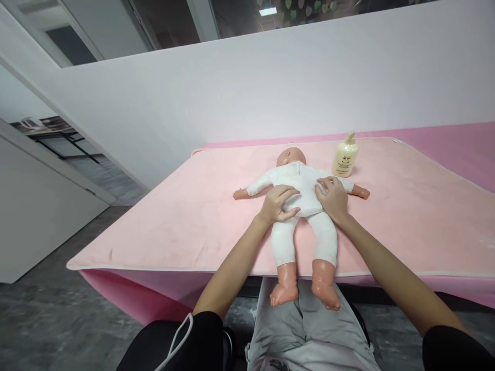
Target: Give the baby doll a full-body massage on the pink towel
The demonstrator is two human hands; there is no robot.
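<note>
A baby doll (306,191) in a white long-sleeved top and white leggings lies on its back on a pink blanket (193,216). Its head is toward the wall, and its bare feet hang over the table's front edge. My left hand (279,203) rests on the left side of the doll's belly, thumb and fingers apart. On the right side of the torso lies my right hand (333,197), its fingers bent and spread on the top. Neither hand holds anything.
A pale yellow pump bottle (345,157) stands on the blanket just beyond the doll's arm on the right. Behind the table rises a white wall (247,93). A pink cover (456,149) shows under the blanket. A white cable (178,337) hangs by my left sleeve.
</note>
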